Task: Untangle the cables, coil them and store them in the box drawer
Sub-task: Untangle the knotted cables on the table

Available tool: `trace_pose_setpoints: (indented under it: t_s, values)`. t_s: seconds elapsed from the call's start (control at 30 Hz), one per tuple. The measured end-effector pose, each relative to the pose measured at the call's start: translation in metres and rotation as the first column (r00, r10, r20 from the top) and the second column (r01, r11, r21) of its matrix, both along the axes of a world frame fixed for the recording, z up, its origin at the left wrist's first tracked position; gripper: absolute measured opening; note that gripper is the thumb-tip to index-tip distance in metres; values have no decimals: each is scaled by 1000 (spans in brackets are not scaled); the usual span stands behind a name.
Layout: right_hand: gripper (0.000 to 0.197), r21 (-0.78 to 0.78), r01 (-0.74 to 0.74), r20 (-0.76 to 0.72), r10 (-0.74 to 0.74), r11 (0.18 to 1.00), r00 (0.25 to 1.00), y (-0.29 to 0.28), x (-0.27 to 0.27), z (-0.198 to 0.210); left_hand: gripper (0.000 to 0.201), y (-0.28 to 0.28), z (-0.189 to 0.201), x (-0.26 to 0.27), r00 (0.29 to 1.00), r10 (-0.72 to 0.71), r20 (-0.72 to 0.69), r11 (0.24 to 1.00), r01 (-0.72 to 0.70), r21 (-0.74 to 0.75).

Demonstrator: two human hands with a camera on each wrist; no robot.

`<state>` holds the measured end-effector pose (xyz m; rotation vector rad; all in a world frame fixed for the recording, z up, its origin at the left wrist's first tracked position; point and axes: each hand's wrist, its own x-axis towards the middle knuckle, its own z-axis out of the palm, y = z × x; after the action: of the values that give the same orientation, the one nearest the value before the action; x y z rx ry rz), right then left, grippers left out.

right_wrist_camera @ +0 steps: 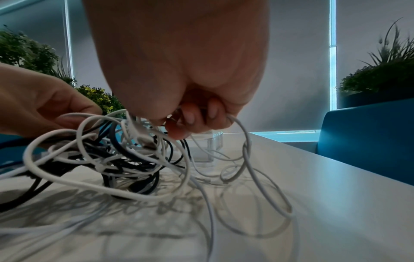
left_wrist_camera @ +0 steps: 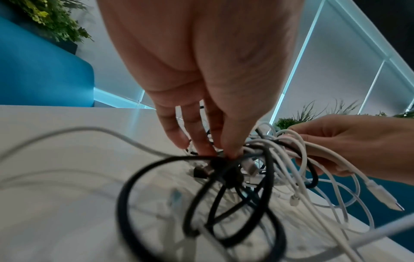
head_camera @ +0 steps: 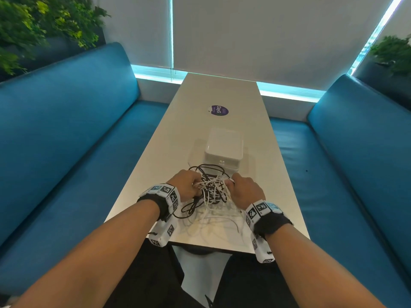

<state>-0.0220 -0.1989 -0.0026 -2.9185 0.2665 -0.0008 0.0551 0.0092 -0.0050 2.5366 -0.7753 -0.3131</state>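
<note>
A tangle of black and white cables [head_camera: 211, 192] lies on the near end of the white table [head_camera: 222, 96], partly lifted between both hands. My left hand [head_camera: 185, 184] pinches black cable strands [left_wrist_camera: 224, 170] at the knot with its fingertips [left_wrist_camera: 201, 148]. My right hand [head_camera: 244, 187] grips a bunch of white cables [right_wrist_camera: 134, 127], fingers curled round them; a white plug [left_wrist_camera: 380, 193] hangs below it. The white box with its drawer [head_camera: 223, 150] stands just beyond the tangle, drawer front facing me and closed.
Blue benches [head_camera: 66, 130] run along both sides of the narrow table. A purple round sticker [head_camera: 219, 110] lies farther along the tabletop. Plants [head_camera: 44, 25] stand behind the benches. Loose white cable loops [head_camera: 213, 221] spread toward the table's near edge.
</note>
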Motion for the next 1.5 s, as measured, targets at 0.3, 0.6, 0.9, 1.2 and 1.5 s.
trace_pose_setpoints:
  t_s: [0.3,0.6,0.9,1.2,1.5]
  values:
    - [42,-28,2,10,-1,1000,1000,4,-1,2,24,-8,5,0,998,59,17,998,-60,7]
    - [45,-86,9,-49,-13,996,999,-8,-4,-7,8,-1,9,9,987,145,-70,960,-157,-232]
    - [43,-110,16,-56,-22,994,998,-2,-3,-5,40,-12,6,-5,973,206,100,977,-201,-66]
    - [42,-101,45,-65,-52,994,997,-5,-5,-8,40,-19,2,-12,964,155,215,988,-156,-13]
    - [35,-122,56,-35,-61,991,998,-14,-4,-10,19,1,2,11,964,255,-73,936,-265,-234]
